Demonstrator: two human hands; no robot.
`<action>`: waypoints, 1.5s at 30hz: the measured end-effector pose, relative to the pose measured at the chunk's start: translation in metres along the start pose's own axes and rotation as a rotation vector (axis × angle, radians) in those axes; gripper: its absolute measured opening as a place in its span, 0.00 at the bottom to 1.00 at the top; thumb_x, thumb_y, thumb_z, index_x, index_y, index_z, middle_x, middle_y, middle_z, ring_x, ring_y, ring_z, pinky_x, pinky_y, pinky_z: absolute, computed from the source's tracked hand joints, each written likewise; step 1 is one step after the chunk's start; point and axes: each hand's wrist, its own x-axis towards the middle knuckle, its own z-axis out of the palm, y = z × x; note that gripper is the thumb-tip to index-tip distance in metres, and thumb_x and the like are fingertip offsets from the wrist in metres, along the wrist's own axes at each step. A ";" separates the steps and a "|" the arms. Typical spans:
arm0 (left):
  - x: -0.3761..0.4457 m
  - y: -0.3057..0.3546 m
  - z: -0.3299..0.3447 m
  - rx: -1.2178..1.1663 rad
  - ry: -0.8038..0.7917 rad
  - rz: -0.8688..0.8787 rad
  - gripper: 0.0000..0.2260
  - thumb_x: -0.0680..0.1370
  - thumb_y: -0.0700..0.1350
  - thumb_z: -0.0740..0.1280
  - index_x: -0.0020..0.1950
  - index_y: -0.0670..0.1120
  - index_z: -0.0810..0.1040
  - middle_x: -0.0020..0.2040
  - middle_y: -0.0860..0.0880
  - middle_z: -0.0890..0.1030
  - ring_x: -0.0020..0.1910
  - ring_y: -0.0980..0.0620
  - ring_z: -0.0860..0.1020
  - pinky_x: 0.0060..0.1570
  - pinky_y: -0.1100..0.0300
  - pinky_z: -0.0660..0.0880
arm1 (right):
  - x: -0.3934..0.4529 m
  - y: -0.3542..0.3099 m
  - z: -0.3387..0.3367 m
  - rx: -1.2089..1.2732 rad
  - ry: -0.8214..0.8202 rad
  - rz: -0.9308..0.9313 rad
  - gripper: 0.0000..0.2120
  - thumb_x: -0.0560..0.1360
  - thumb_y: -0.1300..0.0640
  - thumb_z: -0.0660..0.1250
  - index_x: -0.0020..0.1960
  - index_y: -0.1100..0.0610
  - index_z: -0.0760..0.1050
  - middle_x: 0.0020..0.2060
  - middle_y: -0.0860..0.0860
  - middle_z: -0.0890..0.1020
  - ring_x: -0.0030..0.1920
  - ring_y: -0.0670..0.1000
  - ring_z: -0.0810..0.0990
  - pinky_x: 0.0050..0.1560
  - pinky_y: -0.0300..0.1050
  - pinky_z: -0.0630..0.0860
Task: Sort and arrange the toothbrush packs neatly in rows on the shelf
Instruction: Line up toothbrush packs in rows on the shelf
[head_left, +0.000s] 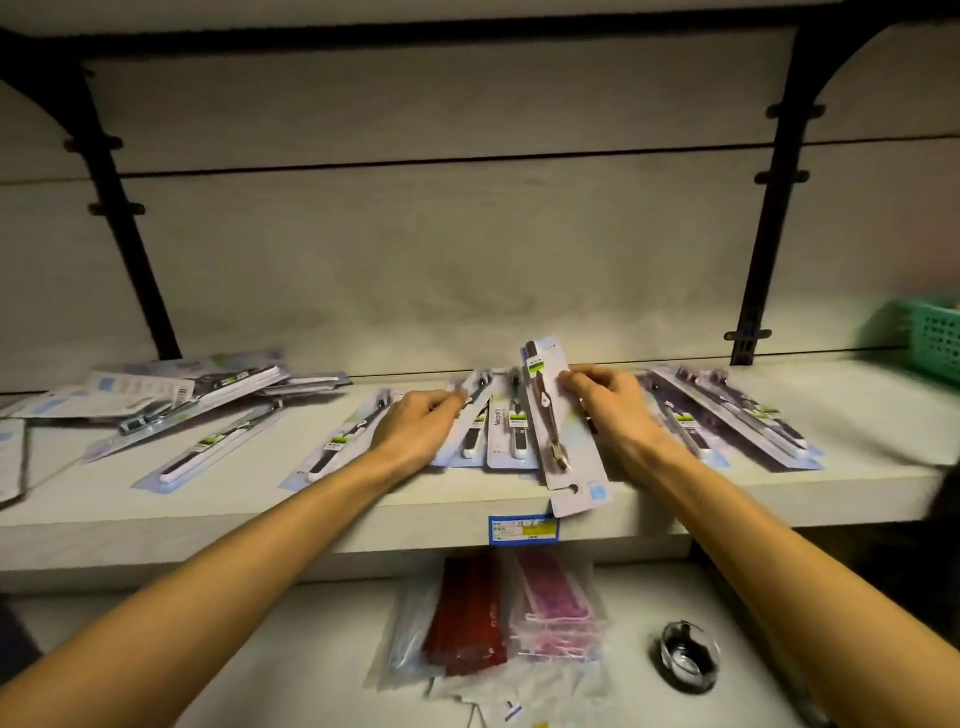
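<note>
Dim light; pale wood-grain back panel (467, 249), black slotted uprights (769, 208), green basket (930, 338) far right.

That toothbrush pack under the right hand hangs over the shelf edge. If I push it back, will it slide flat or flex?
The toothbrush pack looks like thin flat card with a blister, so it probably flexes a little yet slides easily. Its hanger end overhangs the shelf edge, so it may tip off if released. The right hand pinches its upper edge, which suggests it is light.
</note>
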 end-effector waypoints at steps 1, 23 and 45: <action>0.003 -0.001 0.000 -0.024 0.020 -0.035 0.19 0.81 0.63 0.58 0.55 0.55 0.85 0.53 0.52 0.85 0.49 0.50 0.81 0.57 0.56 0.76 | 0.002 0.001 0.000 0.013 -0.006 0.001 0.07 0.82 0.58 0.64 0.54 0.59 0.79 0.40 0.55 0.86 0.35 0.51 0.85 0.32 0.42 0.80; -0.080 -0.084 -0.120 0.556 0.095 0.249 0.24 0.84 0.58 0.53 0.77 0.47 0.66 0.78 0.49 0.64 0.74 0.45 0.67 0.70 0.50 0.67 | -0.060 -0.037 0.059 0.038 0.021 -0.024 0.09 0.82 0.59 0.62 0.56 0.60 0.80 0.43 0.56 0.81 0.39 0.53 0.79 0.39 0.42 0.77; -0.263 -0.287 -0.380 0.826 0.212 0.173 0.17 0.79 0.53 0.64 0.65 0.50 0.76 0.67 0.51 0.72 0.64 0.49 0.74 0.59 0.54 0.70 | -0.232 -0.030 0.418 -0.116 -0.381 -0.353 0.06 0.79 0.62 0.67 0.55 0.58 0.80 0.40 0.47 0.86 0.39 0.44 0.84 0.32 0.43 0.80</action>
